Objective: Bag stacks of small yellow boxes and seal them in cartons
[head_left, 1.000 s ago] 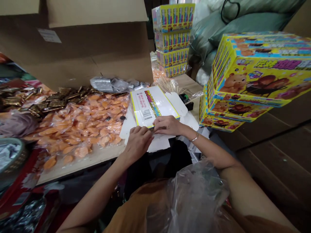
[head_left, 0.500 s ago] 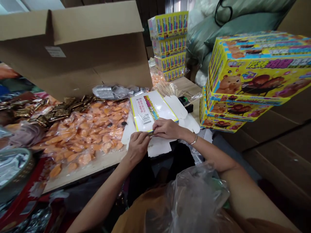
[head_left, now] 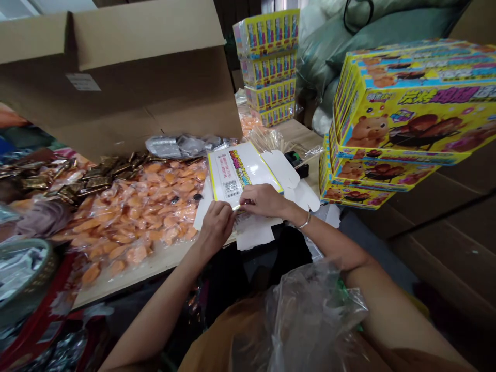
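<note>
A flat white and yellow cardboard box (head_left: 227, 173) with printing and a barcode lies on the table, with open white flaps around it. At its near edge my left hand (head_left: 217, 223) is closed, fingertips pinched together. My right hand (head_left: 261, 200) comes in from the right, also pinching, its fingers almost touching the left ones and resting over the box's near corner. Whatever small thing is between the fingertips is hidden. A white flap (head_left: 253, 235) sticks out toward me under the hands. Left of the box spreads a heap of orange pieces in clear wrappers (head_left: 143, 206).
Brown-gold packets (head_left: 101, 173) and silver packets (head_left: 182, 145) lie before a large open carton (head_left: 155, 98). Thin wooden sticks (head_left: 267, 139) lie behind the box. Yellow printed boxes (head_left: 418, 119) are stacked at right, more (head_left: 269, 67) at the back. A green basket (head_left: 42, 274) stands at left.
Both hands have shifted slightly up and to the left along the box's near edge, staying close together. The small dark bit seen between the fingers is now hidden.
</note>
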`<state>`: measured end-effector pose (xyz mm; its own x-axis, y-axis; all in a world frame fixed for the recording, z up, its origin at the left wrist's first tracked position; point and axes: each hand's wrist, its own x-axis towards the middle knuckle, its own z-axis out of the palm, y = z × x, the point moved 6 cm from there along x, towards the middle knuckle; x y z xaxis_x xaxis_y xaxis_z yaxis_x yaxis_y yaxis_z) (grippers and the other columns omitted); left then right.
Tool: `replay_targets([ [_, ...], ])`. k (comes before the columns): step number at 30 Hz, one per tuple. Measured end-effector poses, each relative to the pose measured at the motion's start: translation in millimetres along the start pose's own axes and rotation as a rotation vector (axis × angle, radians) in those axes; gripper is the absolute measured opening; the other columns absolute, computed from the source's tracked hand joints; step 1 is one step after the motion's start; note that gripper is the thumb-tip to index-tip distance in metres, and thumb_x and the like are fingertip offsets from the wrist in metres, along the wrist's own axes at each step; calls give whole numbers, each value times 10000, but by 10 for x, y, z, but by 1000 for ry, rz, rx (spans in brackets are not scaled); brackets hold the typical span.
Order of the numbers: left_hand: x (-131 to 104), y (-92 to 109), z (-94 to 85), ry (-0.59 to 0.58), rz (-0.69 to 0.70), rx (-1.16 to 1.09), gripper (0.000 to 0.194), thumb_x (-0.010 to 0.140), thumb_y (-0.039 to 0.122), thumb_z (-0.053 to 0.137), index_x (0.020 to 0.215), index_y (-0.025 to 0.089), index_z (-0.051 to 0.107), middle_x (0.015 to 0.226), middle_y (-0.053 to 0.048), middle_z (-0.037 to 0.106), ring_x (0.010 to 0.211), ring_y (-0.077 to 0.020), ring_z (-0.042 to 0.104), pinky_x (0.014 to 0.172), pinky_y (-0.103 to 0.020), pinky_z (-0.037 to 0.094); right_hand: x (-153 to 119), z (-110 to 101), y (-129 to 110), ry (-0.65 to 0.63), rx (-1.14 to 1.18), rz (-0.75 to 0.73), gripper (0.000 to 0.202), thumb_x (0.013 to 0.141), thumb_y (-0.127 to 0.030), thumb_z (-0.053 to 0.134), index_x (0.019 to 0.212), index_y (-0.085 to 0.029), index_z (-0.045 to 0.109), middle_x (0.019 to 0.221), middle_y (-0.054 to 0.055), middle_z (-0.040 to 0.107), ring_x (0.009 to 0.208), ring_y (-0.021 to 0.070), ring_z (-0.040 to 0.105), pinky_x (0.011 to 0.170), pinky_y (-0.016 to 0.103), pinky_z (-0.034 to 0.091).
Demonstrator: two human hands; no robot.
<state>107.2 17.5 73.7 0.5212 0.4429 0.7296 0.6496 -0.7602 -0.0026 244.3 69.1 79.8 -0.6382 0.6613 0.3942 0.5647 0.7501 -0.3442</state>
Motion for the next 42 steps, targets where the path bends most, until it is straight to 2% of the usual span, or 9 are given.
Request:
replay_targets([
  [6,49,-164,23,-91,-58,-108,212,958,202,548,759,216,479,766,-32,577,737,-186,525,675,-316,437,202,-91,-30,-219,114,136,17,808,-184,718,803,-170,724,709,-20,631,664,110,521,613,232,284],
  [11,-30,-422,-18,-32,-331,-336,31,931,227,565,927,206,587,752,6,599,644,-135,571,629,-268,472,210,-23,-55,-156,60,34,65,840,-183,639,859,-170,699,890,23,671,775,131,546,628,235,279],
  [16,-600,-421,-245,93,-546,-281,832,723,489,817,1411,215,438,1283,-135,620,1098,-274,632,916,-425,519,186,34,-31,-139,56,80,61,856,-220,635,840,-177,676,806,-2,669,705,115,519,614,241,262],
  [20,-990,-296,-366,61,-544,-74,188,901,374,669,996,213,659,906,-45,706,887,-226,654,825,-381,503,225,21,-37,-159,53,118,33,818,-185,644,812,-184,677,741,-21,655,651,102,499,603,242,256],
  [23,-1011,-390,-544,219,-600,-107,174,972,318,565,846,214,626,776,-10,672,766,-176,641,754,-323,497,272,24,-47,-186,55,108,45,829,-212,669,806,-175,677,721,-20,652,633,96,504,603,243,257],
  [26,-904,-509,-617,316,-673,-273,202,972,409,544,962,211,583,1005,-62,707,976,-205,677,874,-362,522,298,46,-28,-205,51,110,122,853,-280,699,814,-166,679,736,-5,666,647,102,525,605,245,256],
  [30,-787,-432,-380,173,-652,-286,631,747,508,787,1239,189,553,1260,-137,654,1163,-290,630,974,-446,503,289,65,-3,-188,60,111,125,860,-291,698,824,-173,679,738,-9,669,648,102,531,600,247,250],
  [36,-898,-458,-307,319,-627,-436,114,906,272,655,812,208,660,751,-3,675,703,-158,641,659,-290,512,277,39,13,-197,82,117,137,860,-293,698,806,-170,674,684,-28,636,622,93,518,599,242,262],
  [42,-630,-428,-487,-32,-275,-412,129,949,193,586,894,221,699,989,-60,745,972,-193,696,833,-327,562,295,32,11,-228,81,98,133,851,-294,688,798,-172,680,689,-17,645,626,99,519,600,245,270],
])
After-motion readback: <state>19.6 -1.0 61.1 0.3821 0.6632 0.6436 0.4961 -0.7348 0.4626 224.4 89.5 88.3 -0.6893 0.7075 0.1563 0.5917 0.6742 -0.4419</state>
